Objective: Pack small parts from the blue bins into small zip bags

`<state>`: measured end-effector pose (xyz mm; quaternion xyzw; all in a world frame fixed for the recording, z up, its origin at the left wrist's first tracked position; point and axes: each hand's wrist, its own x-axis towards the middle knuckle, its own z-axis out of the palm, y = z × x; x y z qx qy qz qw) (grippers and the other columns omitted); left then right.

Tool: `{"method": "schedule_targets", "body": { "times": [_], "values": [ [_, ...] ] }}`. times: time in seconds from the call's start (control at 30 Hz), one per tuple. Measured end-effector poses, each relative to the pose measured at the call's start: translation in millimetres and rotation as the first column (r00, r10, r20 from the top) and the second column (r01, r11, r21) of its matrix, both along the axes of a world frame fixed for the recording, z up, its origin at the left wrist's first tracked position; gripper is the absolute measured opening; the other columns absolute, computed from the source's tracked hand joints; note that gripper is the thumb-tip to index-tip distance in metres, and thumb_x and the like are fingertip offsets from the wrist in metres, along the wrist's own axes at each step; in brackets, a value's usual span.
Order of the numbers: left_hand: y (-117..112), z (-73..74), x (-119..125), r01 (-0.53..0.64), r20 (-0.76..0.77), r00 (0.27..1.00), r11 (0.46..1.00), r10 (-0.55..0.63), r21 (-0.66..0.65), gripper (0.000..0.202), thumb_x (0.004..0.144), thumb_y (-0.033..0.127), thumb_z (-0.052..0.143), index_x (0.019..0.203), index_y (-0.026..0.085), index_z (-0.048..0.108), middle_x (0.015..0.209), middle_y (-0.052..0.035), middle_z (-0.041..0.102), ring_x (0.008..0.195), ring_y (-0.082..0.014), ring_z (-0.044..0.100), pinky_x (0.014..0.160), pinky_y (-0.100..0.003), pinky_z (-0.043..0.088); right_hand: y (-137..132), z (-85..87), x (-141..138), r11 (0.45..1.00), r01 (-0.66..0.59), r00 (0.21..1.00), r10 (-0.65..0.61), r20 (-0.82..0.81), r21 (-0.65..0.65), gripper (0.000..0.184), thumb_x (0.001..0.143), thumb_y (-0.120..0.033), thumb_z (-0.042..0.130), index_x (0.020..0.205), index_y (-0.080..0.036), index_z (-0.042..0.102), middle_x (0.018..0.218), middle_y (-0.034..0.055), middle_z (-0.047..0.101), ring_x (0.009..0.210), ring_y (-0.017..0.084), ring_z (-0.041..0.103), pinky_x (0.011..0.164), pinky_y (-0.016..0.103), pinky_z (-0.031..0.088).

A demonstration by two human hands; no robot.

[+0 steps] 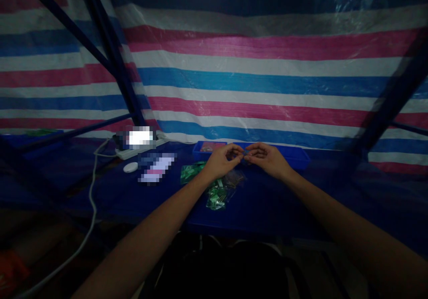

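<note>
Forearms (143, 241) angle inward, hands (222, 163) meeting.

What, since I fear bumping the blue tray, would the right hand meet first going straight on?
The right hand would first meet the small bluish item at its fingertips, then the left hand, before the blue tray, though depth is unclear.
</note>
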<state>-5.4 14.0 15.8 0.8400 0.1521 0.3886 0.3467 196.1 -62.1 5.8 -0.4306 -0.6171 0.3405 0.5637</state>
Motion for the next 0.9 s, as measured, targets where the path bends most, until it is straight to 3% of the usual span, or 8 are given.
{"method": "schedule_targets", "body": {
  "times": [0.27, 0.5, 0.67, 0.9],
  "values": [
    [2.9, -6.1, 2.4, 0.052, -0.010, 0.999, 0.998, -0.052, -0.029, 0.023, 0.087, 0.022, 0.066, 0.110, 0.016, 0.066, 0.102, -0.0084, 0.072, 0.089, -0.0173, 0.070, 0.086, -0.035, 0.056, -1.4, 0.7, -2.5, 0.999, 0.033, 0.999, -0.033, 0.020, 0.005, 0.040, 0.071, -0.032, 0.083, 0.106, -0.022, 0.066, 0.091, 0.0034, 0.071, 0.078, 0.017, 0.069, 0.081, 0.035, 0.058],
    [-2.5, -5.3, 3.9, 0.062, -0.019, 0.998, 0.998, -0.063, -0.022, 0.030, 0.079, 0.013, 0.065, 0.108, 0.016, 0.059, 0.095, -0.0061, 0.071, 0.083, -0.0152, 0.069, 0.080, -0.030, 0.056, -0.8, -1.6, -7.9, 1.000, 0.025, 0.999, -0.026, 0.021, 0.016, 0.038, 0.070, -0.026, 0.081, 0.104, -0.022, 0.064, 0.098, 0.0033, 0.069, 0.084, 0.016, 0.068, 0.086, 0.035, 0.056],
    [-4.0, -3.5, 3.6, 0.010, -0.022, 1.000, 0.999, -0.011, -0.036, 0.035, 0.075, 0.013, 0.067, 0.107, 0.018, 0.054, 0.089, -0.0032, 0.070, 0.077, -0.0142, 0.069, 0.073, -0.027, 0.054, -0.7, -0.7, -8.7, 1.000, -0.001, 1.000, 0.000, 0.027, 0.019, 0.037, 0.072, -0.030, 0.082, 0.105, -0.022, 0.065, 0.098, 0.0039, 0.069, 0.086, 0.017, 0.067, 0.086, 0.035, 0.056],
    [-4.0, 0.0, 2.0, 0.009, 0.023, 1.000, 0.992, -0.006, -0.128, 0.037, 0.078, 0.014, 0.066, 0.111, 0.018, 0.052, 0.087, -0.0025, 0.071, 0.077, -0.0140, 0.070, 0.073, -0.026, 0.054, -0.1, 0.2, -7.4, 1.000, 0.005, 0.996, -0.005, -0.090, 0.005, 0.041, 0.071, -0.036, 0.086, 0.103, -0.022, 0.065, 0.092, 0.0029, 0.071, 0.075, 0.016, 0.068, 0.077, 0.034, 0.058]
  ]
}}
